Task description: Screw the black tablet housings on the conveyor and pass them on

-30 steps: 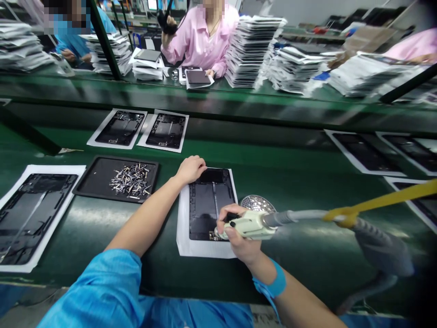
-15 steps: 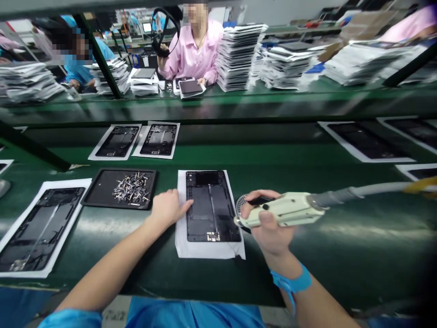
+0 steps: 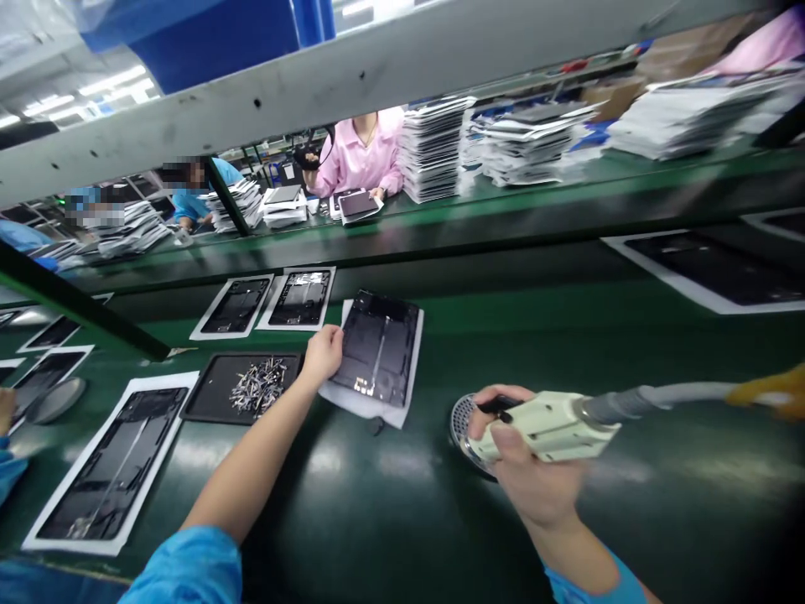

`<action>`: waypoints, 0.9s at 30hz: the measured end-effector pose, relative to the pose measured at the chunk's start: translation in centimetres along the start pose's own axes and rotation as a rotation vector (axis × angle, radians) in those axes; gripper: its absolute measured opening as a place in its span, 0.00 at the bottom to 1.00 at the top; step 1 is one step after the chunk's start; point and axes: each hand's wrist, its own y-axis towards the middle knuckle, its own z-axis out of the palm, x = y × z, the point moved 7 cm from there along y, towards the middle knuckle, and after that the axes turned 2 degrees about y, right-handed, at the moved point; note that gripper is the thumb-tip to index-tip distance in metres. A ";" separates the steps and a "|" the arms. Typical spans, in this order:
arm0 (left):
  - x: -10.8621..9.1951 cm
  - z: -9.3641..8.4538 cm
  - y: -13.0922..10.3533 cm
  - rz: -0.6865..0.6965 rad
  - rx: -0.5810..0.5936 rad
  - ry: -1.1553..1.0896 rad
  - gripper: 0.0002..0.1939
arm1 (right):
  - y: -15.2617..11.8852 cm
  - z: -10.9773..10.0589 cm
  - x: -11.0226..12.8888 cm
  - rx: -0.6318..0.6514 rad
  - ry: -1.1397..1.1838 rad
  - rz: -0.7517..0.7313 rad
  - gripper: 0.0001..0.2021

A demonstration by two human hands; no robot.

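Note:
My left hand (image 3: 324, 356) is closed on the left edge of a black tablet housing (image 3: 381, 348), which lies tilted on a white sheet (image 3: 412, 369). A pale ribbon cable runs down the middle of the housing. In my right hand (image 3: 534, 470) is a pale green hot-air gun (image 3: 553, 426) with a round, perforated metal head (image 3: 465, 419). The gun's grey hose leads off to the right. Close to my left forearm sits a black tray (image 3: 214, 382) heaped with small metallic parts (image 3: 259, 386).
Another tablet housing (image 3: 116, 470) lies on a sheet at the left. Two more (image 3: 236, 306) rest on the belt behind. A green post (image 3: 81, 298) slants across the left. Stacks of sheeted panels (image 3: 433, 151) and a person in pink (image 3: 365, 155) are across the line.
My left hand has shifted the tablet housing and sheet away from me, turning them slightly. My right hand and the hot-air gun are now clear of the housing. The view has tilted.

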 end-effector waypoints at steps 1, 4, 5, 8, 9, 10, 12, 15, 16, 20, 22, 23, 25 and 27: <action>-0.2 0.1 2.0 -0.017 -0.032 0.013 0.14 | 0.0 0.0 -0.1 0.005 -0.017 0.003 0.11; -1.3 0.8 7.5 -0.061 -0.083 0.069 0.17 | 0.0 -0.2 -0.5 0.010 -0.097 -0.008 0.11; -1.9 1.2 9.0 -0.065 -0.088 0.084 0.19 | 0.0 -0.4 -0.7 0.003 -0.125 -0.018 0.11; -3.0 2.4 12.1 -0.067 -0.074 0.148 0.22 | -0.1 -1.1 -1.0 -0.016 -0.192 -0.052 0.11; -3.1 2.8 12.7 -0.067 -0.061 0.181 0.23 | -0.1 -1.3 -1.1 -0.019 -0.209 -0.057 0.12; -3.0 3.0 13.1 -0.065 -0.042 0.218 0.24 | -0.2 -1.4 -1.3 -0.020 -0.222 -0.058 0.12; -2.2 2.9 13.2 -0.040 0.011 0.304 0.25 | -0.2 -1.6 -1.4 -0.024 -0.234 -0.053 0.12; 0.3 0.9 12.6 0.045 0.128 0.445 0.22 | -0.3 -1.6 -1.5 -0.038 -0.227 -0.041 0.13; 1.5 -0.1 12.2 0.077 0.180 0.491 0.19 | -0.4 -1.5 -1.4 -0.037 -0.215 -0.043 0.13; 6.1 -3.9 10.3 0.176 0.405 0.664 0.17 | -0.4 -1.1 -1.1 -0.019 -0.166 -0.059 0.13; 7.6 -4.7 9.4 0.212 0.459 0.738 0.19 | -0.3 -1.0 -1.0 -0.019 -0.191 -0.066 0.12; 8.1 -4.8 9.0 0.229 0.469 0.769 0.20 | -0.3 -1.0 -0.9 -0.019 -0.215 -0.072 0.12; 8.5 -4.6 8.5 0.257 0.465 0.821 0.19 | 0.0 -1.0 -0.8 -0.024 -0.277 -0.092 0.10; 8.5 -4.3 8.2 0.280 0.449 0.856 0.17 | 0.3 -1.0 -0.6 -0.038 -0.334 -0.118 0.09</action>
